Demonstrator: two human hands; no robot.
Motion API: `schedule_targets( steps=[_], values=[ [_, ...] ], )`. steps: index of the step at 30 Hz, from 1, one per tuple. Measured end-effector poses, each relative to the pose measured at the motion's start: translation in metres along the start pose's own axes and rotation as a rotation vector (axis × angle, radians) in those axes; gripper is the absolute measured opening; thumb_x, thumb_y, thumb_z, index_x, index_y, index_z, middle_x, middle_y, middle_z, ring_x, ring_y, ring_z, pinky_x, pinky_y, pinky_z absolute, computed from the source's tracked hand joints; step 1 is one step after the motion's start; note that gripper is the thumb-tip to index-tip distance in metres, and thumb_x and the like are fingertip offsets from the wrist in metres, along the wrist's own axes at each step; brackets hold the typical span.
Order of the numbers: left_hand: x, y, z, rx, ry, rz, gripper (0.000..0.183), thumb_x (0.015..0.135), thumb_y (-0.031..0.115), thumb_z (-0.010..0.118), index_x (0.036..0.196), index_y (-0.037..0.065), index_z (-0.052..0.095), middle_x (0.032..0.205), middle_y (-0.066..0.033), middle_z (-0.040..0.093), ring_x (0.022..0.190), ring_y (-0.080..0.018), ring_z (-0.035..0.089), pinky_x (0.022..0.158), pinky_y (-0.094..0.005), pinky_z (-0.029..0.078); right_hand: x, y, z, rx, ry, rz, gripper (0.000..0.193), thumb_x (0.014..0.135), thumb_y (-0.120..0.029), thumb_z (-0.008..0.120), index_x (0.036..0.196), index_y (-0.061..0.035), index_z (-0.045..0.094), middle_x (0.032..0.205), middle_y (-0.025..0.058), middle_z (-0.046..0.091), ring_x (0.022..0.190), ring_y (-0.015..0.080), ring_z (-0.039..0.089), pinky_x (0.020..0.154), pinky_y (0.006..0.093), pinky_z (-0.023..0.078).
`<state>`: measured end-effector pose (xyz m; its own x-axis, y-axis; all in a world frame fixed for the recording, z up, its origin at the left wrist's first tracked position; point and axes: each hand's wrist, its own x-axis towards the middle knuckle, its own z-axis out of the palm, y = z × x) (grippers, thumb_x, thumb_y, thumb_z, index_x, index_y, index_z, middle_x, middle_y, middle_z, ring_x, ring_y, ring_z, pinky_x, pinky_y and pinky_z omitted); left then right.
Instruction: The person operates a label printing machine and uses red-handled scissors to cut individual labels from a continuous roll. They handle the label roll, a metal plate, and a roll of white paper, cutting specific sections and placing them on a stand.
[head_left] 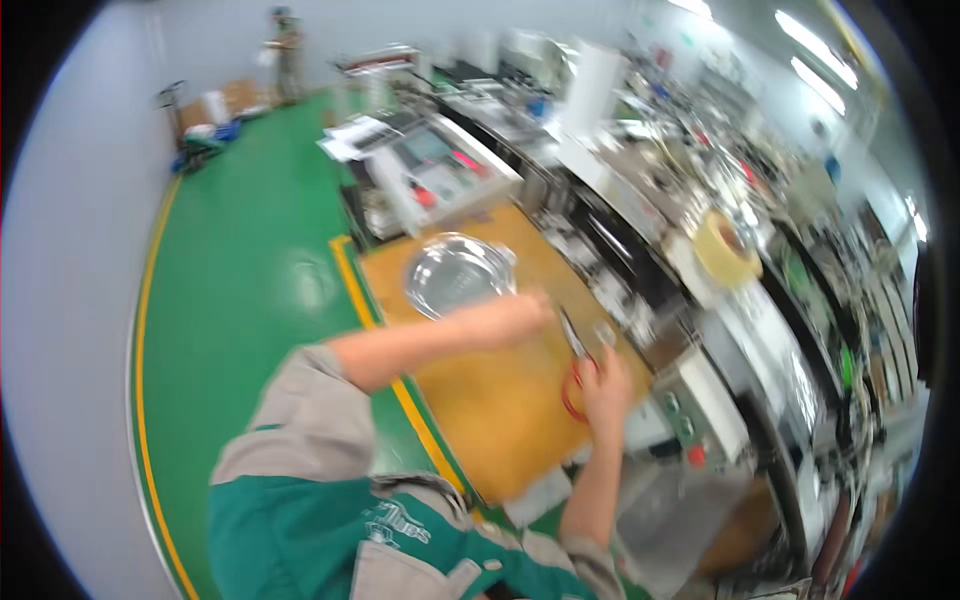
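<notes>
Your green-and-grey jacket (290,515) up front, right grip (605,385) wrapped round red-handled scissors (579,350), left grip (515,318) curled near their tips, contents unclear

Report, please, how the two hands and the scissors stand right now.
Right hand holding red-handled scissors. Left hand close to the blade tips, its grip too blurred to tell. Clear round item on the yellow-brown tabletop, just beyond the left hand.

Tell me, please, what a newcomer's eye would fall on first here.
Probably the red-handled scissors in the right hand, over the tan tabletop. Next might come the round, shiny, see-through item at the tabletop's far end, then the bright green floor with yellow lines to the left.
</notes>
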<state>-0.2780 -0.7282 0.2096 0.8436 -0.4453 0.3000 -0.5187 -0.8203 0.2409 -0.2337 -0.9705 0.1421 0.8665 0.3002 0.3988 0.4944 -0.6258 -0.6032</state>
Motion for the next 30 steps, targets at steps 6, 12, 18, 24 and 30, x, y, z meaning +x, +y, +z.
schedule_targets(
  steps=[6,12,18,24,30],
  values=[
    [-0.055,0.043,-0.005,-0.406,0.203,0.15,0.019,0.084,0.012,0.06,0.088,0.001,0.045,0.089,-0.0169,0.046,0.077,-0.0361,0.054,0.064,-0.0432,0.043,-0.042,-0.105,-0.031,0.28,-0.287,-0.145,0.048,0.074,-0.009,0.075,0.115,0.0015,0.052,0.1,0.0118,0.061,0.09,0.019,0.059,0.076,0.0295,0.047],
    [-0.102,0.045,0.008,-0.55,0.208,0.074,0.021,0.085,0.014,0.062,0.086,0.002,0.044,0.087,-0.0148,0.044,0.071,-0.0349,0.052,0.061,-0.0434,0.041,-0.086,-0.125,-0.011,0.423,-0.23,0.107,0.011,0.083,0.0,0.066,0.084,0.0025,0.055,0.068,0.0036,0.057,0.06,0.0082,0.052,0.056,0.0234,0.044],
    [-0.122,0.056,0.017,-0.613,0.175,0.112,0.022,0.085,0.012,0.062,0.086,0.001,0.043,0.092,-0.0148,0.043,0.073,-0.0334,0.052,0.063,-0.0417,0.042,-0.115,-0.129,-0.007,0.145,-0.179,0.128,0.014,0.078,-0.004,0.069,0.081,0.0008,0.056,0.063,0.0088,0.057,0.056,0.0161,0.054,0.056,0.0294,0.045],
    [-0.108,0.074,0.036,-0.688,0.157,0.239,0.017,0.083,0.011,0.063,0.089,0.003,0.05,0.097,-0.0145,0.048,0.086,-0.0312,0.055,0.071,-0.0378,0.046,-0.142,-0.134,-0.037,-0.062,-0.153,0.116,0.014,0.078,-0.009,0.068,0.08,-0.0023,0.056,0.069,0.0152,0.059,0.062,0.0335,0.057,0.058,0.0386,0.045],
    [-0.105,0.075,0.066,-0.647,0.176,0.1,0.02,0.074,0.008,0.073,0.09,0.005,0.062,0.113,-0.0146,0.05,0.082,-0.0257,0.063,0.068,-0.0343,0.053,-0.151,-0.128,-0.037,-0.097,-0.216,0.173,0.015,0.084,-0.015,0.06,0.089,-0.0021,0.055,0.082,0.0198,0.061,0.079,0.0392,0.06,0.067,0.0451,0.047]
  ],
)
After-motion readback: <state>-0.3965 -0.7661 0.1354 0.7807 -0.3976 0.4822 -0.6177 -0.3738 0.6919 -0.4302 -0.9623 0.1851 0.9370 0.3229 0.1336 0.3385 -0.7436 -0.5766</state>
